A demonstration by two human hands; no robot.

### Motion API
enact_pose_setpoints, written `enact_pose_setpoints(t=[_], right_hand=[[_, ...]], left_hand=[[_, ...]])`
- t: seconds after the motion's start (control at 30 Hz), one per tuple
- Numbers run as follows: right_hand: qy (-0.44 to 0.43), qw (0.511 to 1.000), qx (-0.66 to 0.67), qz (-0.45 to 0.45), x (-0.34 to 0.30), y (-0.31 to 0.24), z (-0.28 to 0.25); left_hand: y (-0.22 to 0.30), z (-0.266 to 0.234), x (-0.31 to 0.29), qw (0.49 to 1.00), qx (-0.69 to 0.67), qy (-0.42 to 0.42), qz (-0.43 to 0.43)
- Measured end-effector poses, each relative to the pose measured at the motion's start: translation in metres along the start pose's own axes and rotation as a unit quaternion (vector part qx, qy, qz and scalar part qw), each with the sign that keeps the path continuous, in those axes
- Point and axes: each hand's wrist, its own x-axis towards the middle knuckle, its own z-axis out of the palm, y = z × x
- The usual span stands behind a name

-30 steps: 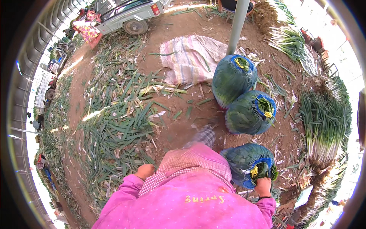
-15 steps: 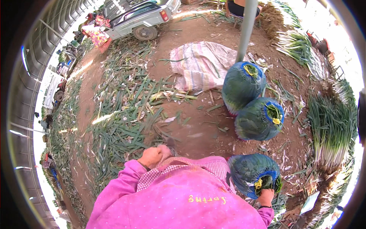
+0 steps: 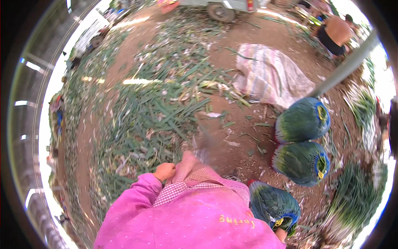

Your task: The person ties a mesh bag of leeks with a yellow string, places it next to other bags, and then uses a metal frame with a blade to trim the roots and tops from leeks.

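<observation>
My right hand [image 3: 281,235] is closed at the gathered mouth of a blue-topped mesh sack [image 3: 274,203] packed with green onions; its fingers are partly hidden. The sack leans close beside my leg, with a yellow tie at its mouth. My left hand [image 3: 165,171] makes a fist beside the checked apron [image 3: 197,171]; whatever its palm may hold is hidden. To the right ahead stand two more filled mesh sacks, the farther one [image 3: 299,120] and the nearer one [image 3: 300,162], side by side and tied in yellow.
A striped woven sheet [image 3: 269,72] lies on the dirt beyond the sacks, near a slanting metal pole [image 3: 348,64]. Cut green leaves [image 3: 161,108] litter the ground to the left. Loose green onions [image 3: 352,195] lie at right. A vehicle [image 3: 224,10] and a seated person [image 3: 333,35] are farther off.
My view has turned left, so the sheet, pole and sacks sit farther right. My right hand stays at the same sack's mouth. The left hand remains in a fist by the apron.
</observation>
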Motion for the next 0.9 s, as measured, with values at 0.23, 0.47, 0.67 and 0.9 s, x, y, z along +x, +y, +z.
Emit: enact_pose_setpoints(t=[0.23,0.47,0.67,0.9], right_hand=[[0.016,0.999,-0.027,-0.038,0.008,-0.001,-0.005],[0.099,0.991,0.008,-0.094,-0.012,0.008,0.014],[0.094,0.994,0.015,-0.057,-0.009,-0.035,-0.05],[0.072,0.997,-0.001,-0.024,-0.023,-0.048,-0.053]], left_hand=[[0.001,0.057,-0.012,0.999,-0.008,-0.005,-0.048],[0.133,-0.007,0.043,0.968,0.07,0.079,0.226],[0.302,0.026,0.045,0.814,0.183,-0.112,0.54],[0.47,0.13,-0.032,0.53,0.182,-0.063,0.826]])
